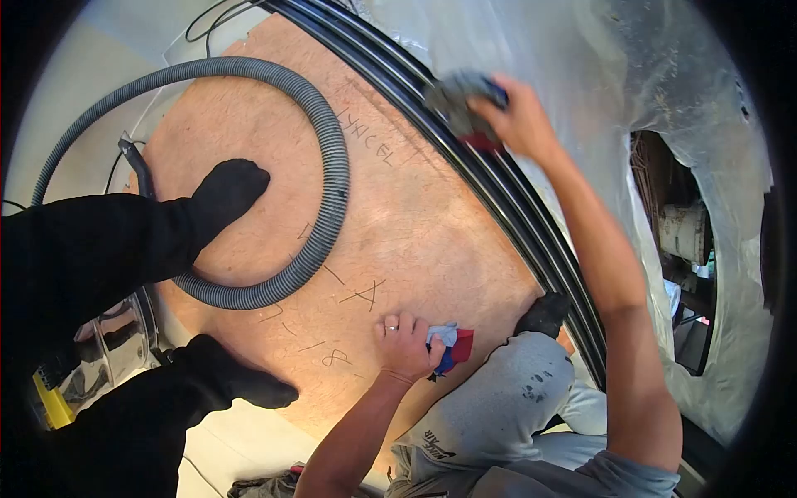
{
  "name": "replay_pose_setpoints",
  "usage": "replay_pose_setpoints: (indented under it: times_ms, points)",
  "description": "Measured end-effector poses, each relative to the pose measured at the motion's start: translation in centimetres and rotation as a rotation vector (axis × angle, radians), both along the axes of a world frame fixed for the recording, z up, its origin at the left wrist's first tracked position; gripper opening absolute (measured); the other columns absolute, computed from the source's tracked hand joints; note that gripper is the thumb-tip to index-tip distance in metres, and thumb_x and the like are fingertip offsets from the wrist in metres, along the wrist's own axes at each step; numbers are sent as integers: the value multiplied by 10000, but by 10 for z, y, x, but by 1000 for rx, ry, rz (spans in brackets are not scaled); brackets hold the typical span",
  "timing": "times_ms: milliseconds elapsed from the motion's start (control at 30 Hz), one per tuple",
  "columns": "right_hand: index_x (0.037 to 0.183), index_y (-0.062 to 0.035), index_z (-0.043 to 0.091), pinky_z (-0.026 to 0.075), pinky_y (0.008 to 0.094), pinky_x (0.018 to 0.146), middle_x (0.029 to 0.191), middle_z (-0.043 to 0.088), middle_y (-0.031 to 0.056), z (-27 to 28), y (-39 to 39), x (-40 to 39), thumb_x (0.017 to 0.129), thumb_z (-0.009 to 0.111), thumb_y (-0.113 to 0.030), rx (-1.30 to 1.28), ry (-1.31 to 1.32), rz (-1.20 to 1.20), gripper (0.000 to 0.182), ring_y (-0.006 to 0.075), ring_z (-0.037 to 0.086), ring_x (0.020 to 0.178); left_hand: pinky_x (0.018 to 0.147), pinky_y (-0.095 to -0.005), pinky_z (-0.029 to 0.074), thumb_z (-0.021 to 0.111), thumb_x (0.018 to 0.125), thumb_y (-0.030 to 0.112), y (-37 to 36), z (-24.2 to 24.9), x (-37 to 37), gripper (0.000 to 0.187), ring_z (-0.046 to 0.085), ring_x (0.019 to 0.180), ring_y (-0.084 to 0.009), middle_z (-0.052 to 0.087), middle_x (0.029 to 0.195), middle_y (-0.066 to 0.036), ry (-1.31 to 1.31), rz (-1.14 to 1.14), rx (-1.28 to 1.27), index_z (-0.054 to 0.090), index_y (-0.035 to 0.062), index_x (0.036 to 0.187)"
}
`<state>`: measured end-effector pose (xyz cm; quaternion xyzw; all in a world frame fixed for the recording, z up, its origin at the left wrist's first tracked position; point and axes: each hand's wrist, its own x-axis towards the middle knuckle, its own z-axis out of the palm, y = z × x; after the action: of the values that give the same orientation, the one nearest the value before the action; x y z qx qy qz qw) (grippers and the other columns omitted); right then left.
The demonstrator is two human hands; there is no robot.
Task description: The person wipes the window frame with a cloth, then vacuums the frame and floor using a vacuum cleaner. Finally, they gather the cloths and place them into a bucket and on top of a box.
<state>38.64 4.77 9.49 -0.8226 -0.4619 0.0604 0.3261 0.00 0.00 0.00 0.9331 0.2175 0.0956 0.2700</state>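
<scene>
at the black rails point(531, 236), your right hand point(521, 120) grips a blurred item point(462, 98), your left hand point(407, 344) a bunched cloth point(455, 347) — steady control needed.

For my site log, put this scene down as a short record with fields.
Left hand: holds a crumpled blue, red and pale cloth or wrapper
Right hand: holds a grey-and-red object, too blurred to name, at the black strips
Floor: wooden board with handwritten marks
Hose: grey, ribbed, curved into a loop
Co-worker: feet in black socks
Sheeting: translucent plastic, with an opening
</scene>
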Motion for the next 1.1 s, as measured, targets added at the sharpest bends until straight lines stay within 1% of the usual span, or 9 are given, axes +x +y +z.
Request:
replay_pose_setpoints:
  times_ms: [133, 167, 233, 333, 567, 867, 967, 1000, 1100]
  points:
    - [986, -7, 621, 486, 377, 632, 683, 610, 156, -7, -93, -58, 878, 678, -68, -188, 240, -218, 136, 227, 649, 680, 784, -484, 343, 601, 739, 363, -13, 12, -3, 277, 454, 865, -328, 488, 871, -132, 15, -5, -36, 602, 89, 778]
    - [982, -2, 627, 486, 386, 639, 729, 628, 185, -6, -96, -69, 858, 674, -27, -218, 373, -285, 135, 269, 668, 704, 783, -484, 343, 601, 738, 364, -9, 9, -2, 278, 453, 863, -329, 486, 867, -131, 12, -7, -18, 601, 88, 775]
    - [973, 12, 643, 463, 364, 630, 756, 616, 152, -36, -113, -75, 831, 682, 6, -173, 88, -187, 147, 253, 604, 687, 767, -469, 349, 600, 745, 370, -8, 10, -4, 278, 459, 858, -318, 499, 862, -119, -4, -6, -1, 604, 92, 756]
    - [972, 7, 659, 463, 386, 670, 817, 597, 186, -59, -111, -74, 801, 698, 14, -106, 26, -138, 176, 338, 592, 735, 756, -461, 352, 597, 750, 375, -5, 12, -2, 283, 461, 852, -311, 501, 856, -112, 14, -11, -4, 605, 92, 749]
    - [938, -15, 669, 460, 450, 718, 874, 607, 189, -55, -79, -64, 800, 713, -62, -283, -5, -221, 152, 413, 594, 835, 757, -472, 334, 588, 751, 358, -6, 8, -4, 259, 447, 836, -319, 482, 856, -123, 38, -16, -44, 607, 100, 775]
    - [915, -61, 673, 504, 516, 765, 916, 682, 210, -79, 77, -22, 807, 676, -170, -156, -162, -173, 153, 434, 638, 901, 752, -460, 330, 591, 745, 364, -5, 3, -4, 237, 444, 819, -306, 475, 849, -102, 55, -23, -54, 616, 132, 785]
    - [1046, -107, 720, 526, 516, 810, 968, 706, 214, -73, 165, -5, 803, 679, -221, -174, -160, -151, 271, 426, 661, 940, 759, -463, 361, 583, 758, 398, -6, 2, -5, 277, 469, 833, -291, 491, 852, -81, 42, -7, -66, 606, 122, 773]
    - [1047, -57, 719, 527, 456, 892, 1030, 708, 219, -68, 194, -1, 825, 647, -178, -230, -122, -204, 263, 390, 678, 997, 758, -462, 362, 582, 758, 398, -8, 2, -2, 278, 470, 831, -289, 491, 850, -80, 43, -4, -56, 605, 121, 771]
    - [1122, -12, 687, 544, 436, 861, 991, 735, 204, -46, 228, 19, 800, 737, -322, -233, 212, -373, 450, 309, 719, 948, 756, -460, 363, 583, 758, 397, -1, 4, -6, 281, 472, 825, -288, 494, 847, -80, 26, 6, -15, 602, 117, 767]
